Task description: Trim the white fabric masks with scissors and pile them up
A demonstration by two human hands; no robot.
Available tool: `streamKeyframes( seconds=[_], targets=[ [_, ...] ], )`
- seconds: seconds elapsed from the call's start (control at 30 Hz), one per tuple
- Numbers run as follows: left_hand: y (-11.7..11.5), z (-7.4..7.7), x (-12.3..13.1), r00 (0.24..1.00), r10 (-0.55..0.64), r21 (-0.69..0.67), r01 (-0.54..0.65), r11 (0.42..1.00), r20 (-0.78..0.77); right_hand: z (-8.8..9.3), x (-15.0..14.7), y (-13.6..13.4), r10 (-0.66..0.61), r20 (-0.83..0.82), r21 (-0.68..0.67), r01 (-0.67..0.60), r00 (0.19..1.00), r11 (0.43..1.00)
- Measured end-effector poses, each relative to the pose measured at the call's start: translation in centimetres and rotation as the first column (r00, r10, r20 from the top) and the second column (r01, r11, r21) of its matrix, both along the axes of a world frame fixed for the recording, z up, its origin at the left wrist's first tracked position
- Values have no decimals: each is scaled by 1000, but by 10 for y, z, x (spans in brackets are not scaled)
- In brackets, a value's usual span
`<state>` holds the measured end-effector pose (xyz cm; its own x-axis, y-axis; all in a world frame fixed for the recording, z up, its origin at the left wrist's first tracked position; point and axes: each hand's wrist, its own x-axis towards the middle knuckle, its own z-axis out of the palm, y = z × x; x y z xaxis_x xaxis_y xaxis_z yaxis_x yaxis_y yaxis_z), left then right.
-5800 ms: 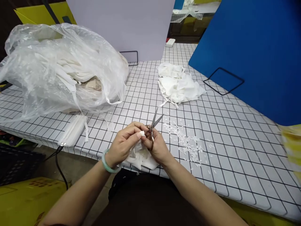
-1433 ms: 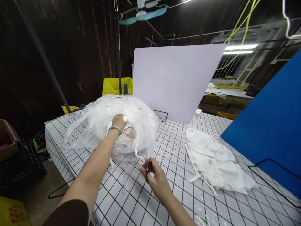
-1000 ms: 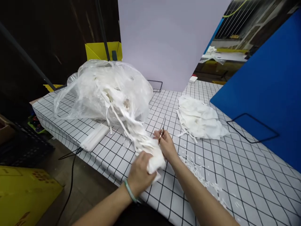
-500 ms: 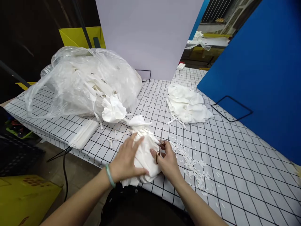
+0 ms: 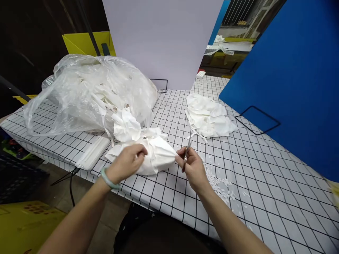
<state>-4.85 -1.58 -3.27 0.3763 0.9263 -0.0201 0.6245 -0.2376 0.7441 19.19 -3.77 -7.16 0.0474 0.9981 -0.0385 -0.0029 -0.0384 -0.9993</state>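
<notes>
While the left hand (image 5: pixel 127 161), its fingers curled in, grips a white cloth garment (image 5: pixel 160 152) lying on the checked tabletop (image 5: pixel 164 195), the right hand (image 5: pixel 193 167) pinches the garment's pointed end between thumb and finger and also holds scissors (image 5: pixel 186 155), blades upward. Work seems partway: white clippings (image 5: pixel 218 185) lie strewn nearby, and the white garment pile (image 5: pixel 208 118) beyond is probably finished, while more white cloth in the plastic bag (image 5: pixel 71 84) likely remains to be done.
</notes>
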Motion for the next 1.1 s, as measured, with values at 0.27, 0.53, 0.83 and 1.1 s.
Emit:
streamKeyframes(
  seconds=[0.27, 0.53, 0.83, 1.1],
  targets=[
    [-25, -56, 32, 825, 434, -74, -438, 896, 363, 5, -8, -6, 265, 68, -45, -262, 962, 964],
    [-46, -58, 58, 905, -188, 364, 333, 870, -381, -18, -31, 127, 18, 186, 55, -29, 982, 998],
    [37, -55, 11, 881, 220, 389, -44, 920, -419, 137, -8, 141, 232, -64, 468, -176, 971, 866],
    [17, -15, 55, 938, 284, 466, -345, 815, 198, 183, -8, 71, 261, -146, 478, -162, 954, 863]
  ],
)
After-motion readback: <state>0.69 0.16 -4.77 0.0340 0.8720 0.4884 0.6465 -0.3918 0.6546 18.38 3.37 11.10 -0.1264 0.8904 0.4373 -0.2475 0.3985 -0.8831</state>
